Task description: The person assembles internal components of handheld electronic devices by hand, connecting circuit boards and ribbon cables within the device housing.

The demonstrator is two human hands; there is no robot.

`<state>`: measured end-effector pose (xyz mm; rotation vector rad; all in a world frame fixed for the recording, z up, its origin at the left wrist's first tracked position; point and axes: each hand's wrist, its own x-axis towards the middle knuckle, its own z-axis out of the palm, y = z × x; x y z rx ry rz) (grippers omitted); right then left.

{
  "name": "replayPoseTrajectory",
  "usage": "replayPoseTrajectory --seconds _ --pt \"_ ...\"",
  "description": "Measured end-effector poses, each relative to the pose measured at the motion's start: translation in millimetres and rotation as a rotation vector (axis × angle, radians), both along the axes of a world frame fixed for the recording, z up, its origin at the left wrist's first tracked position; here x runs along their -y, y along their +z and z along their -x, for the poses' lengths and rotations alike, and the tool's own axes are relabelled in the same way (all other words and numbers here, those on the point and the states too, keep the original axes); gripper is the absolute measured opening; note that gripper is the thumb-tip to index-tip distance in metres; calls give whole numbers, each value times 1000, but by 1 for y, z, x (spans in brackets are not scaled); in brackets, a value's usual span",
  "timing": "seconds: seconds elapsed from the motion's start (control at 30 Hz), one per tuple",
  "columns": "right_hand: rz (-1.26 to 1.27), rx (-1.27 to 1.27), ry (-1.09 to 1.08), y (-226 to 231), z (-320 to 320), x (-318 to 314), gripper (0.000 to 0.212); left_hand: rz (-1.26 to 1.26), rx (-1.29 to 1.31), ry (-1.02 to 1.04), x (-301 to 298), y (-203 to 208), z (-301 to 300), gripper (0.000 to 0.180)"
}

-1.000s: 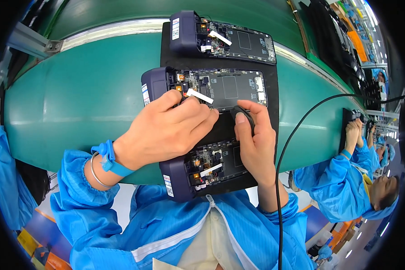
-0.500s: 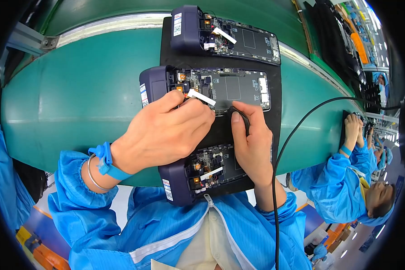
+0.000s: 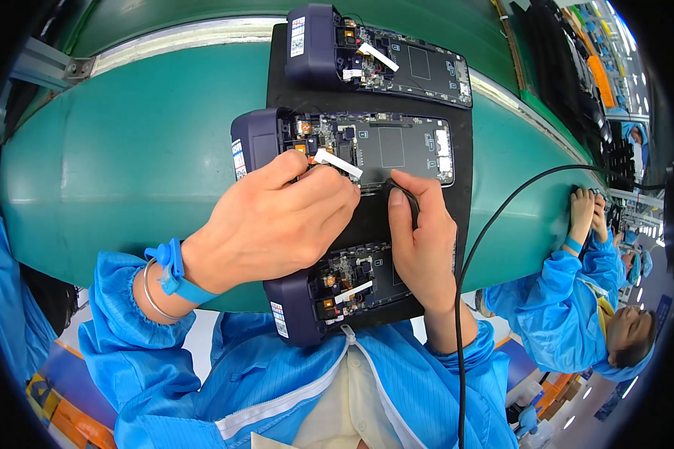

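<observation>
The middle opened handheld device (image 3: pixel 419 153), dark with a bare circuit board and a thick purple-black end at the left, lies in front of me. My left hand (image 3: pixel 273 217) is closed over its lower left edge, fingertips bent under beside a white strip (image 3: pixel 338 162). What those fingers hold, if anything, is hidden. My right hand (image 3: pixel 425 236) pinches a short black stick-like tool (image 3: pixel 406 200) between thumb and index finger, just off the device's near edge. Its lower part is hidden in the palm.
Similar opened devices lie beyond (image 3: pixel 427 67) and nearer me (image 3: pixel 352 288) on a black mat (image 3: pixel 367 213). Beneath is a green work surface (image 3: pixel 127 165). A black cable (image 3: pixel 494 213) arcs across my right wrist. At right, a co-worker's hands (image 3: pixel 588 213) rest near other parts.
My right hand has shifted slightly to the right with the black tool. The devices and mat sit a touch further right in the picture. My left hand stays almost in place.
</observation>
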<state>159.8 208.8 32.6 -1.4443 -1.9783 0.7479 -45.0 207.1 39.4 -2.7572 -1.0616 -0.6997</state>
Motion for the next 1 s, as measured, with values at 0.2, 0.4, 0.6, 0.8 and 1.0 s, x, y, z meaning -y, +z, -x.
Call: replayPoseTrajectory --seconds 0.2,0.4,0.6,0.8,1.0 --pt "-160 92 60 -3 0 -3 18 9 -6 0 0 1 0 34" --pt "-229 199 105 5 5 -9 16 30 -21 3 0 1 1 34" --pt "-244 34 157 6 10 -7 15 84 14 33 1 0 2 31" --pt "-223 57 164 -3 11 -7 16 82 45 -4 0 1 4 30" --pt "-242 66 196 -3 11 -8 16 84 27 -15 0 2 5 29"
